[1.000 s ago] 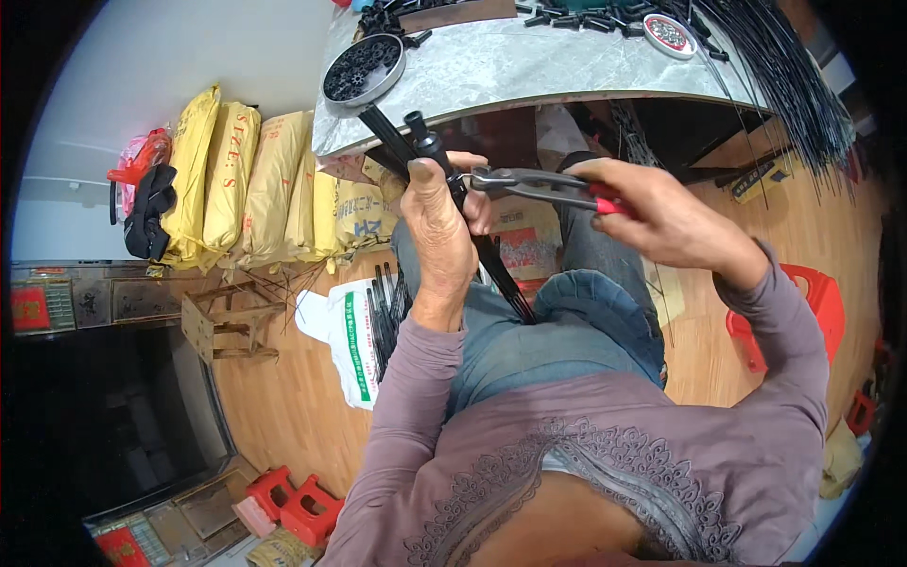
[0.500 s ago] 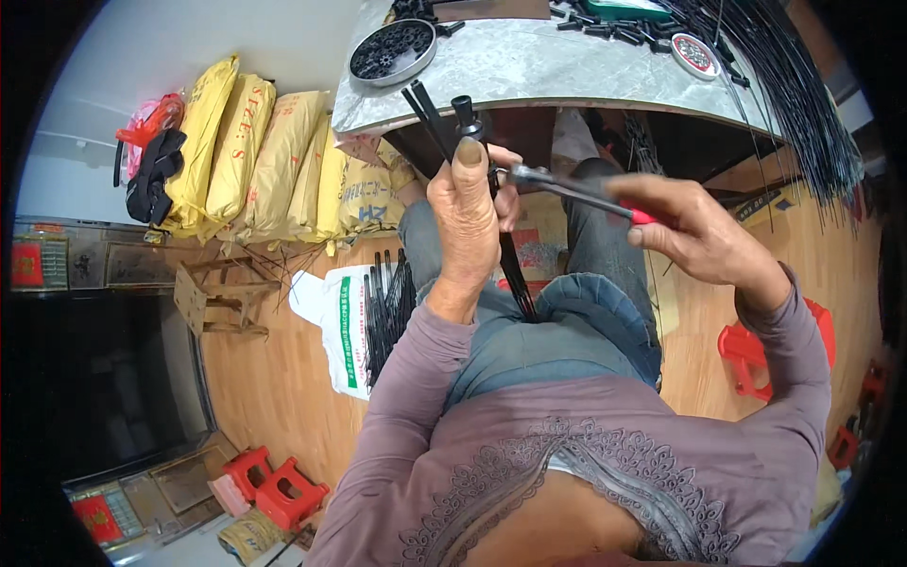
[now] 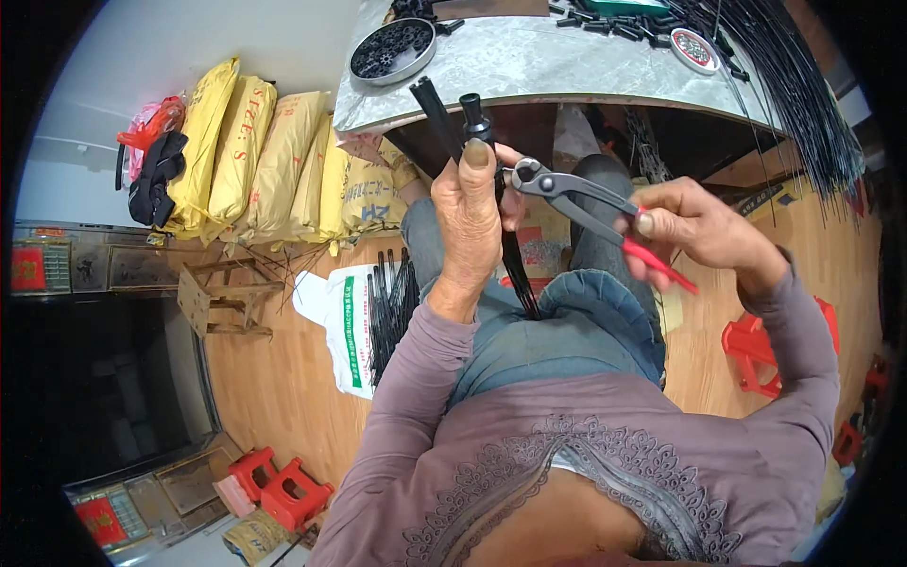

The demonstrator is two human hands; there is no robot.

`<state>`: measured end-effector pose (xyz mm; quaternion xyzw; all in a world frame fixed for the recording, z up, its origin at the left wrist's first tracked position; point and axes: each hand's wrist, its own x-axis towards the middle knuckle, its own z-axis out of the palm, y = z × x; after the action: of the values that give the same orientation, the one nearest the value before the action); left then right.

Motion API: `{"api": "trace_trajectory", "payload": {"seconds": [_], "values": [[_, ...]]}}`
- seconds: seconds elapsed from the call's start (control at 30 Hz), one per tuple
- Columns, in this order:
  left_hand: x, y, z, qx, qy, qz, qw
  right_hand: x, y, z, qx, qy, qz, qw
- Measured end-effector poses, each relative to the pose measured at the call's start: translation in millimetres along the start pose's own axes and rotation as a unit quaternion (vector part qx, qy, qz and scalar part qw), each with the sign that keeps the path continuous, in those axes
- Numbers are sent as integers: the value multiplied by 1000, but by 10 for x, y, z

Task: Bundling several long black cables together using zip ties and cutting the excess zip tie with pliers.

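My left hand (image 3: 468,222) is closed around a bundle of thin black rods (image 3: 436,115) with a black flared tubular fitting (image 3: 474,115), which looks like an umbrella frame. The bundle's lower end runs down to my lap, and my thumb points up along it. Red-handled pincers (image 3: 586,194) are in my right hand (image 3: 699,222), with the handles spread apart. Their round jaws reach the left fingertips beside the bundle; what lies between the jaws is too small to make out.
Ahead stands a marble-patterned table (image 3: 501,71) bearing a round dish (image 3: 392,52) of small black parts. Long black rods (image 3: 803,104) overhang its right end. Yellow sacks (image 3: 227,151) line the left wall. More rods lie on a white sack (image 3: 345,331). Red stools (image 3: 751,354) stand right and lower left.
The pincers' handles have spread, and the lower one has swung down. My right hand has stopped blurring and loosened its fingers. My left hand keeps its hold on the bundle.
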<state>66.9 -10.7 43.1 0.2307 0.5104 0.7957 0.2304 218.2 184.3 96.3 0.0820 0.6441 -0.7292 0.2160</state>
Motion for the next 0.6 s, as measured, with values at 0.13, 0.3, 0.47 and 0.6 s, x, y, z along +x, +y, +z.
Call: {"api": "trace_trajectory", "payload": {"seconds": [0.13,0.3,0.47,0.6], "values": [[-37,6,24,4,-7,2,1000,83,401,111,163,-110,1,980],[-18,-10,2,8,7,2,1000,61,-114,85,-262,-30,9,964],[-13,-14,-27,-18,8,1,1000,31,-14,71,-228,100,-79,965],[-27,-1,-18,14,-2,2,1000,110,472,112,103,-6,-10,995]]}}
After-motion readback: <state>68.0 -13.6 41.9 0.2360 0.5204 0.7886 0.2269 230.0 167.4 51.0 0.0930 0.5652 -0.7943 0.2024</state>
